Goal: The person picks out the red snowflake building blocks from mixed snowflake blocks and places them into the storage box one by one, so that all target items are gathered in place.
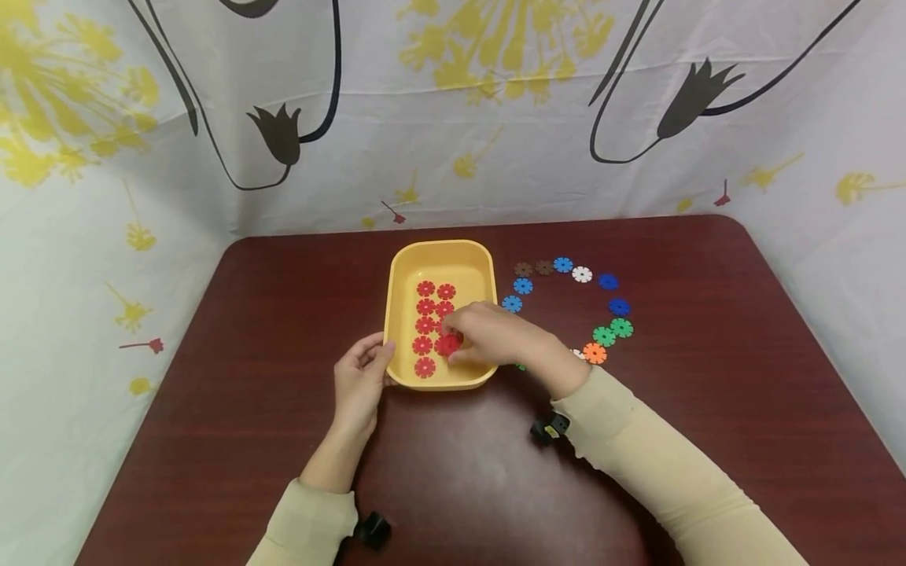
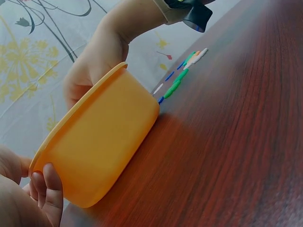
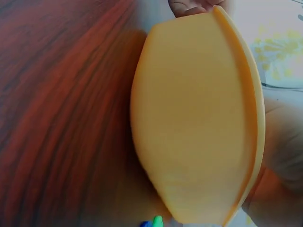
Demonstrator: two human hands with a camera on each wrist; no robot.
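A yellow plastic tray stands on the dark red table, holding two columns of red flower-shaped discs. My left hand grips the tray's left rim near its front corner, with the thumb over the edge and fingers outside, as the left wrist view shows on the tray wall. Reaching over the right rim, my right hand pinches a red disc between thumb and fingers at the right column's front end. The tray wall hides those fingertips in the right wrist view.
Right of the tray, several coloured discs form a loose ring on the table; among them are a brown disc, a dark blue disc and an orange disc. My right forearm covers part of the ring. A patterned cloth hangs behind.
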